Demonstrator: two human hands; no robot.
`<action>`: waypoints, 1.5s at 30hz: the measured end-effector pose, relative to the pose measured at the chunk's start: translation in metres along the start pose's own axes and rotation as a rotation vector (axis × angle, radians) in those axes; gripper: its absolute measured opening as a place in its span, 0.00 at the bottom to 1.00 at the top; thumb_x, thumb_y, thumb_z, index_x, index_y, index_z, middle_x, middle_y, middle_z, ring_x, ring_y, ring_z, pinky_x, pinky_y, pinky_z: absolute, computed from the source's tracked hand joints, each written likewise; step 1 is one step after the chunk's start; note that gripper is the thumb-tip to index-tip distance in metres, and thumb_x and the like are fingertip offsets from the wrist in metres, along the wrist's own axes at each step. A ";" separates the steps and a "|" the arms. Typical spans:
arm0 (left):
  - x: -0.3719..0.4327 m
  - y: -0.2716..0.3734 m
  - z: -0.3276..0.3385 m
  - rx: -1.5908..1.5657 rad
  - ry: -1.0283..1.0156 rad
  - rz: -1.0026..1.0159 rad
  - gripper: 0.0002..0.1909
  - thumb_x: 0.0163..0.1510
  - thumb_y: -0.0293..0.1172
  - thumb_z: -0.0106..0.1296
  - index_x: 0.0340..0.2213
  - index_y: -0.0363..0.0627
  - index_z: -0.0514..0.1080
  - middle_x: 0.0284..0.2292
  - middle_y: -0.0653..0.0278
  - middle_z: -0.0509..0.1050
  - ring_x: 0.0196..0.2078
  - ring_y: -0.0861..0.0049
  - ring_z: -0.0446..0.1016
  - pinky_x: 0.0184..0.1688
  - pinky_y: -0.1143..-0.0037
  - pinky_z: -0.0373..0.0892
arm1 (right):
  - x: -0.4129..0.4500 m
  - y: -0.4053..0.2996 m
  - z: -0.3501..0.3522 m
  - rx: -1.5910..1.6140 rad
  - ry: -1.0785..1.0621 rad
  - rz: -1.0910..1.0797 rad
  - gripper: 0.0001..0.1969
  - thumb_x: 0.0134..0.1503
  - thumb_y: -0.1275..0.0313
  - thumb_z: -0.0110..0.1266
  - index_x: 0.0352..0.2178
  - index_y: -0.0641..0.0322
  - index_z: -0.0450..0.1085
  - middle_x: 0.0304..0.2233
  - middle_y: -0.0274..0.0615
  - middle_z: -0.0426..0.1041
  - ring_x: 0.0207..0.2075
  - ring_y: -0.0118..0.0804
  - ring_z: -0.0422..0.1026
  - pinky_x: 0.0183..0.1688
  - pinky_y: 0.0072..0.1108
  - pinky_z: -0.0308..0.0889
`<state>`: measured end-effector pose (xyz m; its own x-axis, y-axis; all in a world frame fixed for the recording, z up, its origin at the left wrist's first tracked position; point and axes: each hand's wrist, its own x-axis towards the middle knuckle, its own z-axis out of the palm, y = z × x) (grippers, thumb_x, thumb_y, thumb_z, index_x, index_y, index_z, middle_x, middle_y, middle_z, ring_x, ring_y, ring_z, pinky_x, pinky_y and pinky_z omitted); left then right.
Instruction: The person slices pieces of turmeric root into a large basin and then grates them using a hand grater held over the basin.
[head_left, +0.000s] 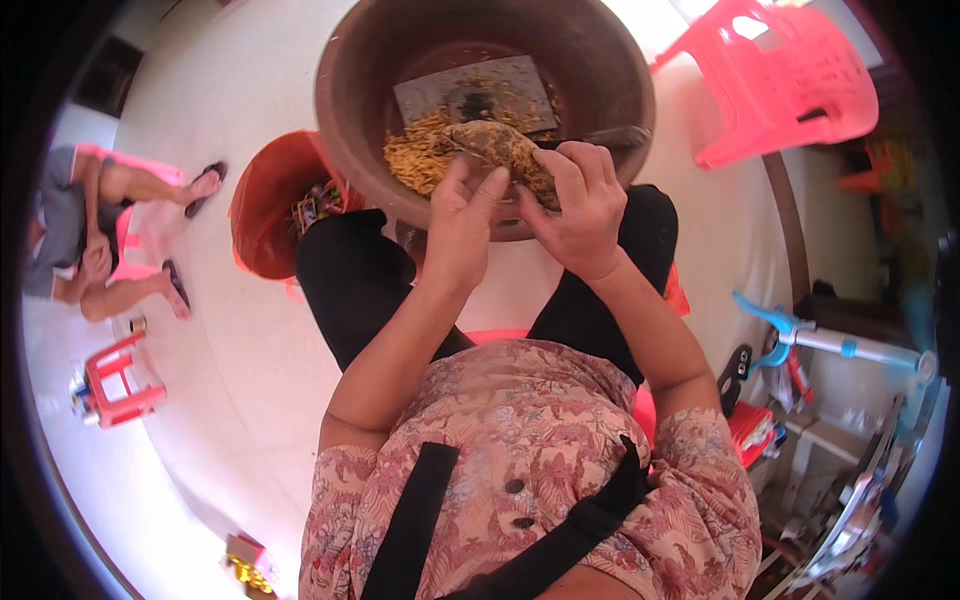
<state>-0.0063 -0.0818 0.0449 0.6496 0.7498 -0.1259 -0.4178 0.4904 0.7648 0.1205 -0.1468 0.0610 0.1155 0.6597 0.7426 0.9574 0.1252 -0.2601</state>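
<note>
A brown, rough-skinned root or tuber (491, 140) is held slantwise above the front of a large brown plastic basin (341, 97). My right hand (583, 206) grips its right end between thumb and fingers. At the near side, my left hand (463, 214) has its thumb and fingers against the lower left part; just where they grip is partly hidden. A flat grey metal plate, seemingly a grater (517, 79), lies inside the basin with a dark patch in its middle. Yellow-orange shreds (420, 150) are heaped beside it. Behind my right fingers, a dark-handled tool (622, 137) reaches the basin's right side.
An orange-red bin (259, 210) with wrappers inside stands left of the basin. A pink plastic chair (795, 75) is at upper right, a red stool (124, 382) at left. Another person (82, 232) sits at far left. A blue-and-white metal frame (847, 341) stands at right.
</note>
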 end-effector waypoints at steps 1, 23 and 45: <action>-0.001 0.004 -0.006 -0.009 0.021 0.022 0.13 0.58 0.28 0.45 0.44 0.36 0.63 0.40 0.59 0.70 0.38 0.76 0.72 0.38 0.76 0.72 | 0.003 -0.007 0.005 -0.009 0.013 -0.024 0.25 0.30 0.76 0.63 0.35 0.63 0.67 0.31 0.45 0.66 0.32 0.47 0.67 0.32 0.30 0.66; 0.007 0.039 -0.057 0.324 0.182 0.092 0.09 0.58 0.31 0.41 0.28 0.41 0.68 0.22 0.67 0.71 0.22 0.85 0.68 0.25 0.85 0.63 | -0.023 -0.008 0.034 0.828 -0.190 0.946 0.17 0.51 0.70 0.56 0.38 0.74 0.67 0.31 0.38 0.72 0.32 0.24 0.68 0.35 0.17 0.65; 0.011 0.045 -0.075 1.130 0.104 0.690 0.06 0.47 0.20 0.55 0.30 0.37 0.73 0.27 0.59 0.72 0.30 0.72 0.72 0.33 0.78 0.67 | -0.021 -0.013 0.014 0.619 -0.351 0.680 0.21 0.47 0.68 0.60 0.39 0.73 0.66 0.31 0.47 0.72 0.32 0.32 0.71 0.36 0.22 0.66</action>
<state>-0.0653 -0.0181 0.0304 0.4465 0.7494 0.4888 0.1474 -0.6005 0.7859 0.1024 -0.1523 0.0403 0.4095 0.9049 0.1160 0.3967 -0.0621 -0.9158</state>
